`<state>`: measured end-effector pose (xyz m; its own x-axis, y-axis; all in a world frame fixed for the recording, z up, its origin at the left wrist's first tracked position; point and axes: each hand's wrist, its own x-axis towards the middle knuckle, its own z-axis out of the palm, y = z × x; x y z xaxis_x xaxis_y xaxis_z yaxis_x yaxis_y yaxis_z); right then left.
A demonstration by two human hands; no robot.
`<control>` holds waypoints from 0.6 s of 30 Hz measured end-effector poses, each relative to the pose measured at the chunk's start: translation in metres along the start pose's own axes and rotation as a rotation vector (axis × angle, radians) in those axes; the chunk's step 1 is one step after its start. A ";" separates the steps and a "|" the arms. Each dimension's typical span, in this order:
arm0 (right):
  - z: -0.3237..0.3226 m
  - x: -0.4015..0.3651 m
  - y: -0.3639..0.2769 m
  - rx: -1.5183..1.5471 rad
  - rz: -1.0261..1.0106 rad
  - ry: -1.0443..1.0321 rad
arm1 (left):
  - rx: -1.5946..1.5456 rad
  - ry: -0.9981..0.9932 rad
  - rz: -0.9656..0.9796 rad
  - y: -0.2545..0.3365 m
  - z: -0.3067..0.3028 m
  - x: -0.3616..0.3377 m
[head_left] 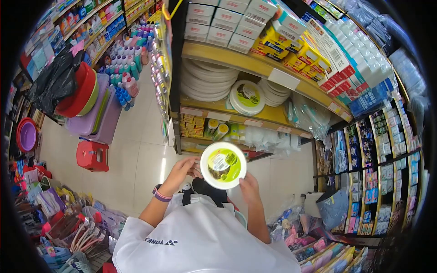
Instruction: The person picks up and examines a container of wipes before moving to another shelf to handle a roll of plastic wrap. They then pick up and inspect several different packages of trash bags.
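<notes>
A round pack of white disposable plates [241, 169] with a green printed label is held up in front of my body. My right hand [249, 185] grips its lower right rim, thumb on the front edge. At the left rim, my left hand [185, 169] has its fingers bent around the edge, with their tips partly hidden. On the shelf ahead stands a similar green-labelled pack [247, 97], beside stacks of larger white plates [205, 79] and smaller ones [274, 93].
Boxed goods [214, 20] fill the upper shelf. Left on the tiled floor are a red stool [92, 155], purple tubs [102, 113] and many bottles [129, 85]. Hanging packets [382, 173] line the right side. Brushes and other goods [77, 227] crowd the lower left.
</notes>
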<state>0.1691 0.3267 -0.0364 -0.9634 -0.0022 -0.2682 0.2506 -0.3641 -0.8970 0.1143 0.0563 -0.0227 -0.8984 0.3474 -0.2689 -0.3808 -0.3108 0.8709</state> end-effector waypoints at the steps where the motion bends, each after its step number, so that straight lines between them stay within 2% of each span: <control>1: -0.005 0.008 -0.005 -0.013 -0.027 0.012 | 0.001 -0.008 0.004 0.008 -0.003 -0.002; 3: -0.002 0.027 -0.023 -0.026 -0.061 0.016 | 0.013 0.005 0.029 0.016 -0.007 -0.007; 5: 0.012 0.049 -0.050 0.055 -0.223 0.084 | 0.010 0.020 0.041 0.020 -0.013 -0.011; 9: 0.023 0.119 -0.079 0.079 -0.357 0.081 | -0.008 0.064 0.076 0.020 -0.019 -0.020; 12: 0.025 0.157 -0.070 0.072 -0.261 0.124 | -0.015 0.082 0.068 0.016 -0.022 -0.024; 16: 0.041 0.157 -0.055 0.115 -0.291 0.178 | -0.005 0.069 0.103 0.016 -0.029 -0.031; 18: 0.039 0.153 -0.049 0.086 -0.224 0.146 | -0.008 0.096 0.089 0.012 -0.035 -0.031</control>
<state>0.0063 0.3080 -0.0201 -0.9682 0.2195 -0.1198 0.0176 -0.4179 -0.9083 0.1298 0.0113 -0.0184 -0.9455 0.2314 -0.2291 -0.2998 -0.3436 0.8900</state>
